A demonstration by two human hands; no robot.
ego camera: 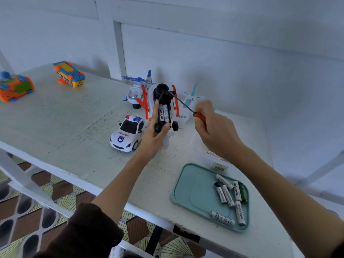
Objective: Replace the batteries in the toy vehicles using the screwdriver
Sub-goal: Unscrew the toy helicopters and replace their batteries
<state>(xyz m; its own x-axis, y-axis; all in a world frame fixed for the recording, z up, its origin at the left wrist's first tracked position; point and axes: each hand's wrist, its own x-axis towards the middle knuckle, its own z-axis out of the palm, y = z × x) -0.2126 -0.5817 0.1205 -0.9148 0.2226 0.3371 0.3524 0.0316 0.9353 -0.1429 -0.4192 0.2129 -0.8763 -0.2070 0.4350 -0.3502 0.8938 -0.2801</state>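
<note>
Nearest me, a green tray [188, 190] on the white table [55, 127] holds loose batteries [230, 194]. Above it the right hand [214, 133] is curled round the red-handled screwdriver [188, 108], its tip at the upturned toy helicopter [163, 107], which the left hand [154, 135] grips from below, thumb along the open bay where two batteries sit uncovered. If the toy tilts, I think those batteries could drop out, or the tip could skid off. Beyond stand a police car [128, 134], a toy plane [188, 107] and two bright cars.
</note>
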